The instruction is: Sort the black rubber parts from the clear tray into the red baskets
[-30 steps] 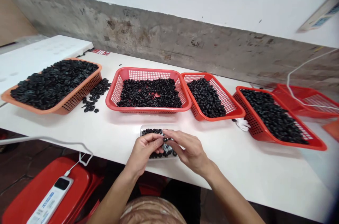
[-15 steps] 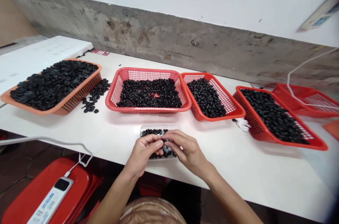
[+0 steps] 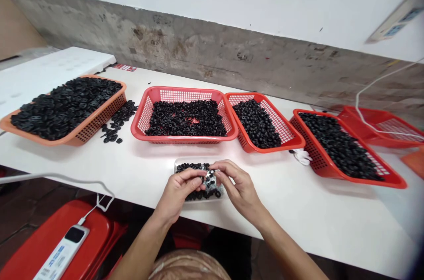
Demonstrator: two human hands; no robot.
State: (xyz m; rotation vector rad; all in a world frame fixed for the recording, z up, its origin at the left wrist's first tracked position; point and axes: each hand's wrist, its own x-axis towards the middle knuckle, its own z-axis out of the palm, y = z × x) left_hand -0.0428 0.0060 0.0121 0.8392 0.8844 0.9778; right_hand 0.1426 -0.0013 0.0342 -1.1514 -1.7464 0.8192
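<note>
Both hands are over a shallow clear tray (image 3: 176, 163) near the table's front edge. In it lie small black rings (image 3: 190, 167) and shiny silvery pieces (image 3: 212, 188). My left hand (image 3: 177, 191) is closed in a pinch at the tray's middle; what sits between thumb and forefinger is too small to name. Just to its right, my right hand (image 3: 239, 187) has thumb and forefinger curled close together above the silvery pieces. Something tiny may be at its fingertips, but I cannot make it out. A narrow gap separates the two hands.
Beyond the tray stand an orange basket (image 3: 99, 121) and red baskets (image 3: 185, 139), (image 3: 308, 147) heaped with black parts. Loose black parts (image 3: 121, 114) lie beside the orange one. A white cloth (image 3: 302, 156) sits between two baskets. At lower left, a power bank (image 3: 62, 251) rests on a red stool (image 3: 96, 227).
My right hand has moved slightly right, away from the left, and the gap between the fingertips has widened. More of the tray's silvery contents shows. My left hand stays pinched in nearly the same place.
</note>
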